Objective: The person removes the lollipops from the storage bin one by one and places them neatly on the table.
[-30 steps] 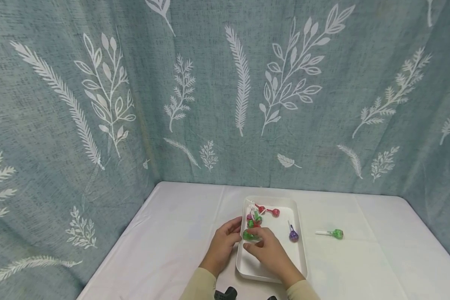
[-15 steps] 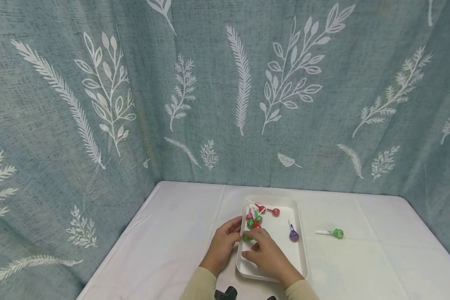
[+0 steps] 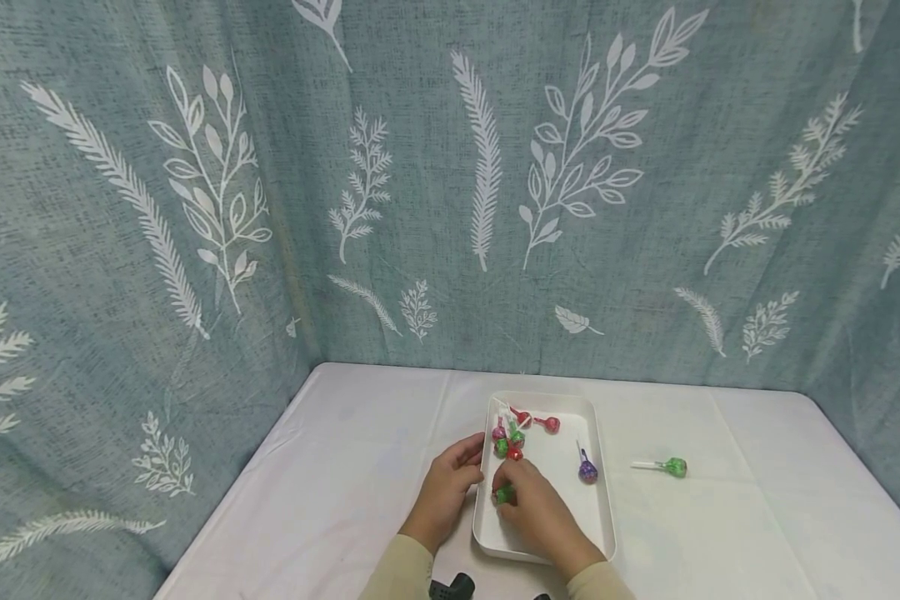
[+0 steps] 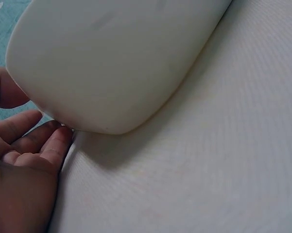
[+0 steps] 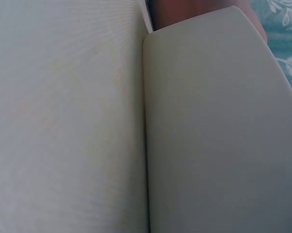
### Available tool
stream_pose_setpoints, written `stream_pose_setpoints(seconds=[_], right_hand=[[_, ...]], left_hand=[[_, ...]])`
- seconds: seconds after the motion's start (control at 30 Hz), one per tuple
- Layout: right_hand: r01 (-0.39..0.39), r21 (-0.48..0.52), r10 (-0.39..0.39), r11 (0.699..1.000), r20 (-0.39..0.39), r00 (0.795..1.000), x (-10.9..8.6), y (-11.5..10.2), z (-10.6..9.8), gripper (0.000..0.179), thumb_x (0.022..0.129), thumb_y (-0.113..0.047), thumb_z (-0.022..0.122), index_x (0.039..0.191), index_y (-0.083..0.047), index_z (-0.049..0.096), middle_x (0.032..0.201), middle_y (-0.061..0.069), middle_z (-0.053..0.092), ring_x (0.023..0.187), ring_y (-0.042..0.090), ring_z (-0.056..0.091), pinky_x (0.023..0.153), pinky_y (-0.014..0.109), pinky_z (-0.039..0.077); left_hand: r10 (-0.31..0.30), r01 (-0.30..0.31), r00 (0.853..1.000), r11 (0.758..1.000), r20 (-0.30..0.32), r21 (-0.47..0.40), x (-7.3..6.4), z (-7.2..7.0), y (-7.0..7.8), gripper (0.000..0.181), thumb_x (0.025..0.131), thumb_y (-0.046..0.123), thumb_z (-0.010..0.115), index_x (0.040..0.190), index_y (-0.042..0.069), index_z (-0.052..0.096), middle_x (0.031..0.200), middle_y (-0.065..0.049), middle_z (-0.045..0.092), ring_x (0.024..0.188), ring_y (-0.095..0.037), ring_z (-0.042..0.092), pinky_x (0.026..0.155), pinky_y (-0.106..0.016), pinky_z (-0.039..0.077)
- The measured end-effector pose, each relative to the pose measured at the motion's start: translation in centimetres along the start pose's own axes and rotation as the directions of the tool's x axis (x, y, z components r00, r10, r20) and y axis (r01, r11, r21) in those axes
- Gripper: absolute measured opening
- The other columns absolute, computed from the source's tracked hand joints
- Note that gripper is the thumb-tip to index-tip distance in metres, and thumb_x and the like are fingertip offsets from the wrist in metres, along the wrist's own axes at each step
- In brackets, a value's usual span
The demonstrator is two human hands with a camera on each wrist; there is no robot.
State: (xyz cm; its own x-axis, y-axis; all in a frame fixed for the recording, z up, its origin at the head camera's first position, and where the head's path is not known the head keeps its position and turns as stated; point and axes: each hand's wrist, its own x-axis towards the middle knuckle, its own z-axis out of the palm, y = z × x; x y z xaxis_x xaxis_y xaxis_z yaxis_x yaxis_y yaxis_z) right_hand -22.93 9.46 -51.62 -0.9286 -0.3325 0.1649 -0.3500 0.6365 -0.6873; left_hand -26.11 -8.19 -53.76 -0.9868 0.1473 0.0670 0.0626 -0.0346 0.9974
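In the head view a white tray [image 3: 562, 533] lies on the table. My right hand [image 3: 537, 507] reaches inside it and pinches a green-wrapped lollipop [image 3: 504, 494] between thumb and fingers; its stick is hidden. Outside the left wall, my left hand [image 3: 444, 487] rests its fingertips against the tray, and in the left wrist view those fingers [image 4: 58, 141] meet the white wall low down. Toward the tray's far left lie a red lollipop [image 3: 514, 454], a pink one [image 3: 499, 432] and several more, green and red. A purple lollipop [image 3: 587, 472] lies by the right wall.
One green lollipop [image 3: 673, 467] lies on the white tablecloth [image 3: 742, 517] right of the tray. A blue-green curtain [image 3: 435, 208] with white leaf prints stands behind and beside the table. Black device parts [image 3: 461, 586] show at the lower edge.
My right hand has drawn the green lollipop a little toward me and closed its thumb and fingers on it. The left hand stays at the tray's left wall.
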Motion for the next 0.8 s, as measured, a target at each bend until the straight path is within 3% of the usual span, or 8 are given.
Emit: stream_pose_setpoints(seconds=[0.27,0.5,0.8], right_hand=[[-0.008,-0.053,0.006,0.999,-0.036,0.999,-0.04,-0.37,-0.14,0.033,0.09,-0.002,0.085,0.116,-0.014,0.069,0.11,-0.002,0.061,0.098,0.018,0.062,0.091,0.047,0.059],[-0.001,-0.072,-0.006,0.997,-0.097,0.995,-0.15,-0.56,-0.23,0.03,0.093,-0.005,0.083,0.122,-0.011,0.078,0.109,-0.002,0.054,0.087,0.011,0.053,0.076,0.032,0.054],[-0.014,-0.073,-0.003,0.997,-0.23,0.973,-0.09,-0.62,-0.22,0.026,0.091,-0.005,0.086,0.112,-0.014,0.072,0.106,-0.003,0.05,0.078,0.007,0.048,0.066,0.027,0.051]], left_hand=[[-0.002,0.002,1.0,1.0,0.002,0.002,-0.07,0.06,0.14,0.069,0.086,-0.002,0.058,0.155,-0.007,0.053,0.156,-0.023,0.056,0.145,-0.038,0.053,0.12,-0.052,0.043],[-0.001,0.001,1.0,1.0,0.004,0.002,-0.01,0.09,0.17,0.07,0.085,-0.002,0.058,0.155,-0.007,0.053,0.156,-0.024,0.056,0.146,-0.039,0.053,0.12,-0.052,0.043],[-0.006,0.006,1.0,1.0,-0.002,0.018,-0.07,0.16,0.44,0.071,0.084,-0.002,0.059,0.154,-0.007,0.053,0.155,-0.023,0.057,0.144,-0.038,0.054,0.119,-0.051,0.045]])
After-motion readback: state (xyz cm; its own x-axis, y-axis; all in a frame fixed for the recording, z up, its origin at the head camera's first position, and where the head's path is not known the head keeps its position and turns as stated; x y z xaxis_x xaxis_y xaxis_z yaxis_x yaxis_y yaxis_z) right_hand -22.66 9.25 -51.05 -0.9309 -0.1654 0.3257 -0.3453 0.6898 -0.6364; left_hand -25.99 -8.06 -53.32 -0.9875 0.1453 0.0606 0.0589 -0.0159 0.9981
